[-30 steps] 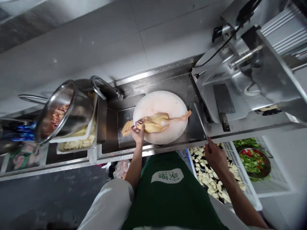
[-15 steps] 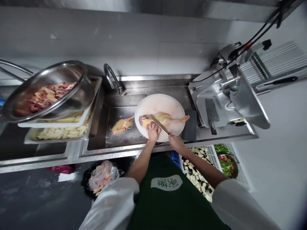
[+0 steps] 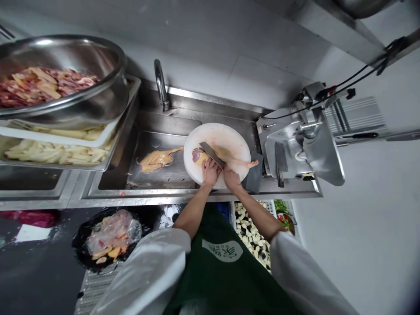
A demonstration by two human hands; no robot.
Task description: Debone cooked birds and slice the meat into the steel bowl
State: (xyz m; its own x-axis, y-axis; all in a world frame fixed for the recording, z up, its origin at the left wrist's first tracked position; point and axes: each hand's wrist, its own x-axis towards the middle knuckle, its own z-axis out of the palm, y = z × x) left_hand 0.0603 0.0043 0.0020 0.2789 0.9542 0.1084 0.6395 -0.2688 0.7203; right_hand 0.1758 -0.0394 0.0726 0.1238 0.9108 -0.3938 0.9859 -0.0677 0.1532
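A plucked bird [image 3: 199, 157], yellow-skinned with dark red meat at its left end, lies across a round white cutting board [image 3: 236, 139]. My left hand [image 3: 210, 171] presses on it with bent fingers, close beside the blade. In my right hand [image 3: 232, 178] is the handle of a knife [image 3: 212, 155]; its wide blade lies slantwise over the bird and hides part of it. The bird's long, thin end stretches right to the board's rim. A second plucked bird [image 3: 155, 160] lies in the steel sink to the left.
At left, a steel bowl of cut meat [image 3: 49, 83] stands on trays of pale strips [image 3: 55, 153]. A faucet [image 3: 160, 85] rises behind the sink. To the right is a slicing machine [image 3: 305, 140] with a cleaver [image 3: 280, 162] on it. Below are a black-lined bin [image 3: 108, 238] and cut eggplant [image 3: 251, 232].
My view has shifted and tilted. The knife blade has turned, so more of its flat face shows. Both hands remain at the bird and have drawn closer together.
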